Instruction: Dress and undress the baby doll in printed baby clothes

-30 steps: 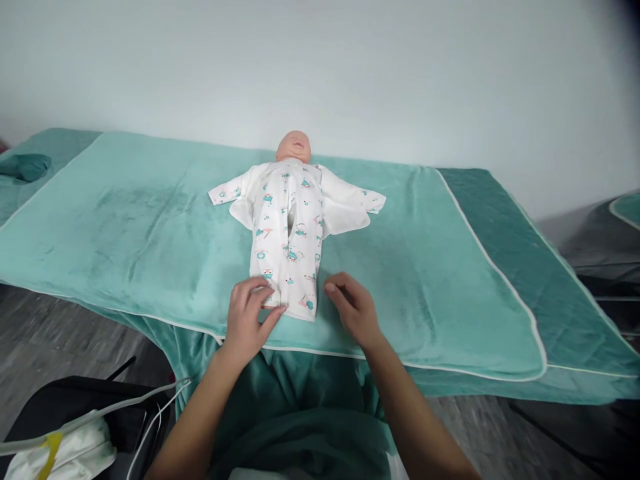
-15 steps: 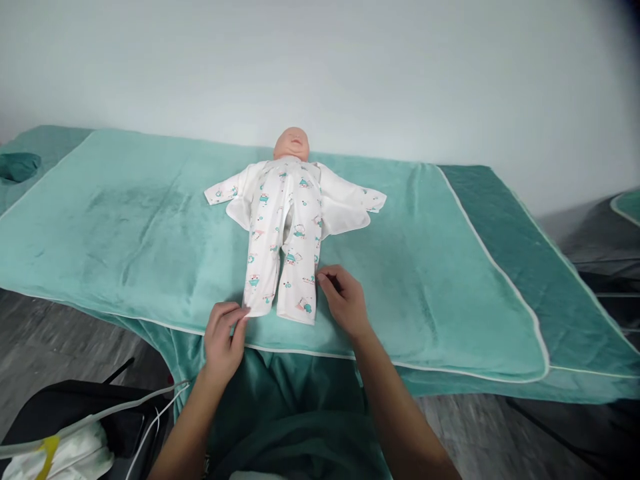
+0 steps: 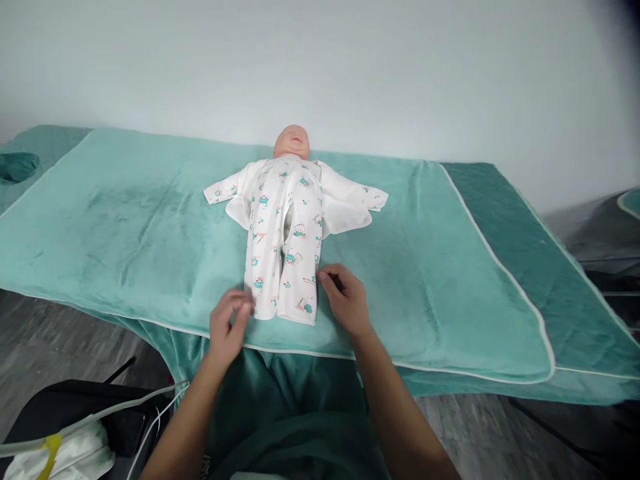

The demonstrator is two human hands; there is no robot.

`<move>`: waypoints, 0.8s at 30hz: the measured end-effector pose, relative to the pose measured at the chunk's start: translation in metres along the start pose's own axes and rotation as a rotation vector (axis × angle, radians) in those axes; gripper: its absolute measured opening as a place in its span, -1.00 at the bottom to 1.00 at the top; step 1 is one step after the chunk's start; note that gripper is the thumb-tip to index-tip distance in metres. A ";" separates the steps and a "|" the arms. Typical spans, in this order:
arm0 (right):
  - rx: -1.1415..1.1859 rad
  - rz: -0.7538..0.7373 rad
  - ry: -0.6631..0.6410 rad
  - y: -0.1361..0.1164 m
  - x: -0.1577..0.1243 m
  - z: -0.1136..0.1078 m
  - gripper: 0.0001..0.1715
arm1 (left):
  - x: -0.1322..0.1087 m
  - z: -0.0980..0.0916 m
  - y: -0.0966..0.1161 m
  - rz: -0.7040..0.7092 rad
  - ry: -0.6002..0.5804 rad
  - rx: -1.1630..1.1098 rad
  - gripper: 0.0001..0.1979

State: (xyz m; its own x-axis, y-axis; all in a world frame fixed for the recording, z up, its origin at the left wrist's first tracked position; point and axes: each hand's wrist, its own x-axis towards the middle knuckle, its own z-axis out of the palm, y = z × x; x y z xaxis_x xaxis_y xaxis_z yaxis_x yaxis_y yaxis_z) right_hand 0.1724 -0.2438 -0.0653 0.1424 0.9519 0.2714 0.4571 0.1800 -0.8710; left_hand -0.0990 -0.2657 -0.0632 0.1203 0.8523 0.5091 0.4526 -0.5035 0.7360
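A baby doll point(image 3: 293, 141) lies on its back on a teal blanket point(image 3: 125, 220), its white top spread open with both sleeves out to the sides. White printed baby trousers point(image 3: 285, 247) lie lengthwise over its body, legs pointing toward me. My left hand point(image 3: 227, 328) is at the lower left cuff of the trousers, with its slightly blurred fingers pinched on the hem corner. My right hand point(image 3: 346, 301) rests against the outer edge of the right trouser leg, its fingers curled on the fabric.
The blanket has white piping and hangs over the near edge; a darker teal sheet point(image 3: 525, 233) shows at the right. A rolled teal cloth point(image 3: 17, 165) lies far left. A black bag with white cloth and cables point(image 3: 75, 427) sits on the floor, lower left. A white wall stands behind.
My left hand drew back to the left trouser cuff, pulled that leg outward, then brought it straighter. My right hand moved up to the right leg's edge.
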 end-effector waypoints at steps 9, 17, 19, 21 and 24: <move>-0.450 -0.298 0.061 0.018 0.036 0.010 -0.50 | 0.134 0.035 -0.062 -0.054 -0.132 0.579 -0.60; -0.715 -0.339 -0.101 0.030 0.099 0.020 -0.45 | 0.167 0.054 -0.072 0.078 -0.279 0.549 -0.55; -0.700 -0.369 -0.150 0.034 0.107 0.023 -0.42 | 0.171 0.057 -0.074 0.089 -0.284 0.539 -0.53; -0.673 -0.377 -0.185 0.037 0.112 0.025 -0.39 | 0.173 0.058 -0.076 0.105 -0.290 0.521 -0.52; -0.635 -0.379 -0.204 0.039 0.115 0.026 -0.42 | 0.174 0.058 -0.078 0.121 -0.317 0.498 -0.49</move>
State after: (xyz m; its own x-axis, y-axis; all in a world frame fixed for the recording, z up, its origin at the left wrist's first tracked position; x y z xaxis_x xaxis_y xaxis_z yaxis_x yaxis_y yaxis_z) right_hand 0.1844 -0.1207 -0.0786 -0.2609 0.8916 0.3701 0.8680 0.3845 -0.3142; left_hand -0.0620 -0.0705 -0.0577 0.4197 0.8323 0.3622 0.7694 -0.5379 0.3444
